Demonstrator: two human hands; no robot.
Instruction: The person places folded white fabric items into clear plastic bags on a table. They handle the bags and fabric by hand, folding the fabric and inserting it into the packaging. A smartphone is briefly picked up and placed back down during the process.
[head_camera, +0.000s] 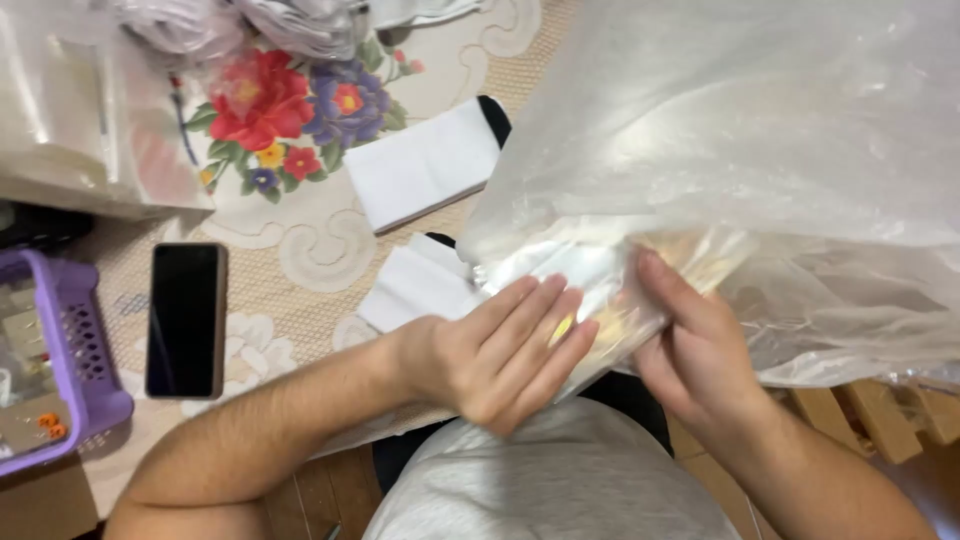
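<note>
Large translucent plastic bag: thin, crinkled film, milky and glossy, bulging across the upper right of the view and sagging over the table edge. Its lower corner is bunched into tight folds between both hands, just above the person's lap. Something yellowish shows through the film at that corner; too blurred to identify.

Left hand: palm pressed flat against the near side of the bunched corner, fingers straight and held together, slightly blurred. Not curled round the film.

Right hand: thumb on top of the folds, remaining fingers hidden under the plastic, so the corner sits pinched between thumb and fingers.

Just beside the left hand, on the table, a white folded cloth piece with a black end, flat and soft-edged. A second white folded rectangle with a black tip lies farther up, well apart from the hands.

Surface: beige tablecloth with woven grid texture, cream scrolls and a red-and-purple flower print.

Left of centre: black rectangular smartphone, glossy dark screen, lying flat. Far left: purple perforated plastic basket holding small items, indistinct. Upper left: stack of clear plastic sleeves, smooth and shiny.

Bottom: grey knit shirt.
</note>
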